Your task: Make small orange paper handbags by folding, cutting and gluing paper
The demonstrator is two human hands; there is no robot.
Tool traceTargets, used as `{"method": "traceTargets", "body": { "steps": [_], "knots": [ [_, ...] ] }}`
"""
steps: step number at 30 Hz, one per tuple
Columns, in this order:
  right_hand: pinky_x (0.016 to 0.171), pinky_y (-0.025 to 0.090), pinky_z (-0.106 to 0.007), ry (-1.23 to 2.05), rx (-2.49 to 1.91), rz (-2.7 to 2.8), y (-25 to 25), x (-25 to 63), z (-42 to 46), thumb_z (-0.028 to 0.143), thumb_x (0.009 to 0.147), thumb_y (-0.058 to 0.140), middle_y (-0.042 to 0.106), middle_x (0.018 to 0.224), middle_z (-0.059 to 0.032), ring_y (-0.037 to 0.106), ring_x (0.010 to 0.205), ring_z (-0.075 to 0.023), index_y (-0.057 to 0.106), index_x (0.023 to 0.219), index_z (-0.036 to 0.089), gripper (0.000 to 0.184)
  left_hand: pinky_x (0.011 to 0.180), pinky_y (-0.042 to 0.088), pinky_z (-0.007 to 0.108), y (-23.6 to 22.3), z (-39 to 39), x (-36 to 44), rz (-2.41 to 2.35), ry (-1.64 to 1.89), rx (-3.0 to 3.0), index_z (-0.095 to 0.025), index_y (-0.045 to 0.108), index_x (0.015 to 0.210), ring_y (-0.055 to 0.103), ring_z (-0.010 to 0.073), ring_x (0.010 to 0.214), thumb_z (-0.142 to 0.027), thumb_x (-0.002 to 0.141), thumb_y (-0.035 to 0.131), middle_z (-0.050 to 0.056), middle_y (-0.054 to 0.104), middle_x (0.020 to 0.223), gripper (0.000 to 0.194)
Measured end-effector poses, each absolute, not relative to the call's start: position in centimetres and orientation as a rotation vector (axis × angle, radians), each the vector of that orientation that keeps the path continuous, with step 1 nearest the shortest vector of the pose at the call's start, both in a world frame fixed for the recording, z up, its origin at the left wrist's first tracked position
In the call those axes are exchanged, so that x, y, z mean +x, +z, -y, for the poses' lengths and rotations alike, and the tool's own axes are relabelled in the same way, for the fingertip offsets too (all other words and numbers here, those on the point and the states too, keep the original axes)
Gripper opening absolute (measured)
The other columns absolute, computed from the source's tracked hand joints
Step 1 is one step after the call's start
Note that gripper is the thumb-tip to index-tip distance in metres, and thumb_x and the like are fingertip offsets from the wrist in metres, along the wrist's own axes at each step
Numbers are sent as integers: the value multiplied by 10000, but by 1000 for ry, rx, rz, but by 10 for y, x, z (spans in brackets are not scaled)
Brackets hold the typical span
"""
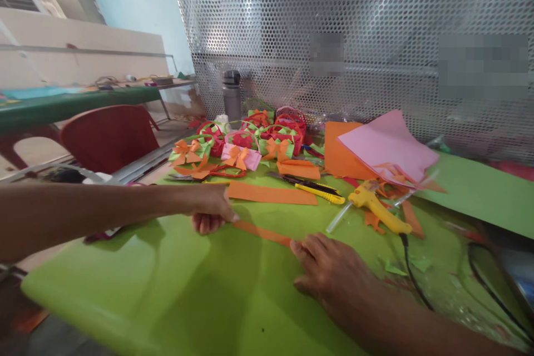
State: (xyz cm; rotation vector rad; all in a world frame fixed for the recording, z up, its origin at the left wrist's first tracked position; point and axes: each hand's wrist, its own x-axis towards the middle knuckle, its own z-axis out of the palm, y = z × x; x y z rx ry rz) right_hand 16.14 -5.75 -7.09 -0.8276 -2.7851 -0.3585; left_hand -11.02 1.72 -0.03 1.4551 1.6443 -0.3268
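Note:
A narrow orange paper strip (262, 232) stretches between my two hands, just above or on the green table (200, 300). Its left end is pinched between the thumb and curled fingers of my left hand (212, 208). The fingers of my right hand (323, 261) close on the other end. Behind the strip lies a wider orange paper piece (273, 194), close to my left fingertips. A yellow box cutter (321, 193) and orange-handled scissors (227, 171) rest beyond it.
Several small paper baskets (242, 153) with bows stand at the back. To the right lie a yellow glue gun (379, 208) with a cord, pink paper (387, 144) and green sheets (488, 189). A bottle (231, 97) stands before the perforated metal panel (354, 11). A red chair (110, 136) is left.

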Motion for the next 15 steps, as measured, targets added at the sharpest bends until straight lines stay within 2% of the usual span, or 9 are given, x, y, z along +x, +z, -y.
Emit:
{"method": "traceTargets", "body": {
  "steps": [4, 6, 9, 11, 13, 15],
  "knots": [
    [563, 404, -325, -366, -859, 2747, -69, 160, 57, 341, 767, 668, 639, 865, -64, 561, 743, -210, 601, 1034, 123, 352, 406, 465, 269, 16, -18, -115, -1728, -448, 1684, -152, 528, 469, 572, 171, 417, -376, 731, 529, 82, 617, 502, 345],
    [556, 393, -318, -426, -862, 2722, -70, 159, 59, 263, 743, 678, 628, 818, -56, 546, 697, -195, 603, 1006, 114, 312, 478, 482, 294, 25, -18, -106, -1760, -445, 1929, -139, 543, 480, 598, 190, 477, -342, 770, 501, 91, 627, 531, 356],
    [547, 374, -325, -563, -806, 2719, -74, 156, 64, 124, 667, 667, 619, 776, -67, 527, 654, -195, 617, 878, 118, 218, 665, 473, 363, 27, -16, -78, -1741, -304, 2424, -108, 635, 704, 632, 263, 764, -248, 803, 512, 135, 672, 786, 211],
    [531, 364, -337, -653, -772, 2695, -74, 154, 68, 79, 636, 636, 621, 742, -86, 519, 618, -204, 616, 792, 117, 162, 701, 453, 372, 20, -16, -59, -1616, -242, 2678, -102, 646, 852, 613, 292, 871, -199, 786, 562, 154, 668, 913, 144],
    [510, 355, -342, -743, -773, 2654, -71, 151, 71, 57, 641, 604, 620, 689, -101, 507, 567, -204, 611, 716, 116, 96, 672, 444, 342, 9, -20, -47, -1484, -187, 2861, -90, 647, 880, 613, 286, 870, -118, 740, 605, 161, 671, 919, 149],
    [505, 358, -342, -823, -804, 2660, -67, 150, 70, 36, 657, 577, 617, 650, -106, 503, 538, -197, 610, 681, 111, 86, 609, 431, 297, -2, -25, -41, -1397, -118, 2987, -88, 659, 771, 634, 244, 747, -4, 679, 605, 131, 688, 783, 136]
  ]
}}
